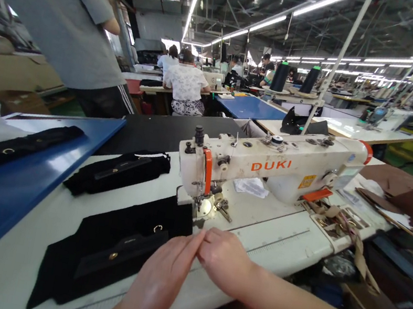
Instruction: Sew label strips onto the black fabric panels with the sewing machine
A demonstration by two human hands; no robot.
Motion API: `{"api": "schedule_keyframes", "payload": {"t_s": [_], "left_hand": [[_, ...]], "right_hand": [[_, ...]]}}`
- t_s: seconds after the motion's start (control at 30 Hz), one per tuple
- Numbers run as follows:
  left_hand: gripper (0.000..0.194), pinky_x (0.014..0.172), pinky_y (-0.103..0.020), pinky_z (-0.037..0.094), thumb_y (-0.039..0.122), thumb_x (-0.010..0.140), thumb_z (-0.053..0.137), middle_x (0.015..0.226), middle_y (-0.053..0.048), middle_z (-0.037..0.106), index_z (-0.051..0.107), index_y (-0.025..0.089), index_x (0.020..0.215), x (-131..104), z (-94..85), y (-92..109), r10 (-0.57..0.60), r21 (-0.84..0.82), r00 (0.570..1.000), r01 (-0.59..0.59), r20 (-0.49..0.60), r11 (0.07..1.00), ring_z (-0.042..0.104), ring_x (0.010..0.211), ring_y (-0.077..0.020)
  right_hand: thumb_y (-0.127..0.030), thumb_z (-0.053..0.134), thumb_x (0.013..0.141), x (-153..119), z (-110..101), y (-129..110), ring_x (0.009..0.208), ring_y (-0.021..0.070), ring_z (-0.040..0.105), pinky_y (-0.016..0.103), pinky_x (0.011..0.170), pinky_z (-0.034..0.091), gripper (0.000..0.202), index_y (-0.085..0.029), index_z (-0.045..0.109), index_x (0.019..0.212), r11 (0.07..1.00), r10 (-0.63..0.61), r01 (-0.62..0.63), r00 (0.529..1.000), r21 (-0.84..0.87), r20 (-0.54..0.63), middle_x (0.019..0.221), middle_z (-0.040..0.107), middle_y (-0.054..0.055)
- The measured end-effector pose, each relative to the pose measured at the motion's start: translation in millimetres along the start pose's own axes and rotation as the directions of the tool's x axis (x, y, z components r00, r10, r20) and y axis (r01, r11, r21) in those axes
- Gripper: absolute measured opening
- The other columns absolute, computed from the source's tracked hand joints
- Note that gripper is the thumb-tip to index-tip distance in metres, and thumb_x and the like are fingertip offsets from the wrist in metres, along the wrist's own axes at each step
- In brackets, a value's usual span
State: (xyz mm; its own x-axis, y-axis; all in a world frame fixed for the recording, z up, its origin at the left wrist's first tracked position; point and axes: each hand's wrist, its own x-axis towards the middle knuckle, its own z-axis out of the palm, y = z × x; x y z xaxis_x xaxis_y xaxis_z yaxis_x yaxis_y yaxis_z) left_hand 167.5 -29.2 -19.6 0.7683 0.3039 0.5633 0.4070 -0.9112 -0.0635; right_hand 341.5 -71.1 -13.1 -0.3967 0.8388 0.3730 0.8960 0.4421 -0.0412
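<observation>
A black fabric panel (105, 230) with a gold ring and a gold stud lies on the sewing machine bed, its right end beside the presser foot. My left hand (164, 272) rests along the panel's right edge, fingers stretched out and flat. Touching its fingertips, my right hand (226, 259) is closed, with fingers curled just in front of the needle area; whatever is between them is hidden. The white sewing machine (268, 168), marked DUKI in orange, stands right behind both hands, with its small lamp lit at the needle.
Another black piece (119, 171) lies behind the panel, and one more (11, 149) sits on the blue board (23, 197) at left. A parts tray (342, 221) with straps is at right. A person in grey (63, 17) stands at left; several people sit farther back.
</observation>
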Motion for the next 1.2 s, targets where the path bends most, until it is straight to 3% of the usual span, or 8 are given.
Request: {"api": "schedule_keyframes", "payload": {"t_s": [0.1, 0.3, 0.4, 0.53, 0.7, 0.9, 1.2], "left_hand": [[0.039, 0.080, -0.028, 0.054, 0.021, 0.098, 0.035, 0.100, -0.008, 0.070, 0.049, 0.016, 0.134, -7.2, 1.3, -19.2, -0.124, -0.039, 0.992, 0.123, -0.024, 0.992, 0.067, 0.085, -0.0168], [0.031, 0.085, -0.033, 0.054, 0.020, 0.097, 0.038, 0.095, -0.008, 0.069, 0.068, 0.015, 0.100, 1.2, -3.3, -65.5, -0.159, -0.027, 0.986, 0.157, -0.055, 0.987, 0.065, 0.089, -0.0186], [0.034, 0.086, -0.037, 0.054, 0.016, 0.095, 0.036, 0.095, -0.009, 0.069, 0.070, 0.015, 0.096, 12.4, 8.6, -76.0, -0.123, -0.039, 0.992, 0.124, 0.038, 0.992, 0.064, 0.091, -0.0203], [0.035, 0.089, -0.040, 0.052, 0.007, 0.090, 0.035, 0.099, -0.010, 0.070, 0.069, 0.015, 0.096, 15.9, 26.8, -78.7, -0.043, -0.039, 0.973, 0.053, 0.225, 0.998, 0.064, 0.096, -0.0219], [0.033, 0.094, -0.042, 0.049, 0.003, 0.086, 0.039, 0.105, -0.010, 0.068, 0.066, 0.015, 0.101, 14.7, 26.7, -76.4, -0.006, -0.042, 0.941, 0.022, 0.339, 0.999, 0.061, 0.102, -0.0232], [0.027, 0.086, -0.035, 0.053, 0.001, 0.085, 0.044, 0.101, -0.007, 0.066, 0.063, 0.016, 0.097, 19.3, 25.1, -70.4, 0.008, -0.073, 0.933, 0.020, 0.359, 0.997, 0.061, 0.096, -0.0206], [0.027, 0.077, -0.033, 0.054, 0.000, 0.085, 0.043, 0.097, -0.010, 0.066, 0.064, 0.012, 0.097, 23.6, 31.6, -67.9, 0.009, 0.063, 0.959, -0.028, 0.282, 0.998, 0.060, 0.092, -0.0229]], "right_hand": [[-0.019, 0.052, 0.095, 9.4, 7.6, -2.0, 0.073, 0.0163, 0.057, 0.026, 0.066, 0.045, 0.016, -0.017, 0.065, 0.086, 0.995, 0.025, -0.017, 0.996, 0.098, -0.080, 0.078, 0.062, 0.004], [-0.013, 0.054, 0.092, 12.6, 19.2, 17.5, 0.089, 0.0181, 0.059, 0.029, 0.081, 0.049, 0.015, -0.016, 0.067, 0.098, 0.963, 0.175, -0.149, 0.979, 0.225, -0.101, 0.093, 0.066, 0.006], [-0.015, 0.053, 0.092, 10.6, 25.0, 17.5, 0.101, 0.0197, 0.058, 0.033, 0.092, 0.047, 0.017, -0.014, 0.066, 0.104, 0.965, 0.100, -0.078, 0.992, 0.251, -0.077, 0.105, 0.066, 0.009], [-0.022, 0.053, 0.094, 5.4, 31.4, 9.8, 0.115, 0.0210, 0.053, 0.036, 0.101, 0.042, 0.021, -0.013, 0.064, 0.109, 0.969, -0.050, 0.055, 0.998, 0.242, -0.025, 0.121, 0.062, 0.011], [-0.022, 0.050, 0.095, 1.8, 33.5, 8.1, 0.117, 0.0207, 0.051, 0.036, 0.103, 0.040, 0.023, -0.013, 0.063, 0.111, 0.972, -0.049, 0.045, 0.999, 0.229, 0.009, 0.123, 0.061, 0.011], [-0.021, 0.049, 0.095, 1.5, 31.8, 8.1, 0.116, 0.0218, 0.051, 0.035, 0.103, 0.040, 0.023, -0.012, 0.063, 0.111, 0.973, -0.046, 0.045, 0.999, 0.227, -0.004, 0.122, 0.061, 0.010], [-0.022, 0.046, 0.096, -0.2, 34.1, 7.8, 0.116, 0.0214, 0.051, 0.035, 0.103, 0.040, 0.025, -0.011, 0.063, 0.111, 0.970, -0.035, 0.041, 0.999, 0.240, -0.028, 0.122, 0.062, 0.010]]}}
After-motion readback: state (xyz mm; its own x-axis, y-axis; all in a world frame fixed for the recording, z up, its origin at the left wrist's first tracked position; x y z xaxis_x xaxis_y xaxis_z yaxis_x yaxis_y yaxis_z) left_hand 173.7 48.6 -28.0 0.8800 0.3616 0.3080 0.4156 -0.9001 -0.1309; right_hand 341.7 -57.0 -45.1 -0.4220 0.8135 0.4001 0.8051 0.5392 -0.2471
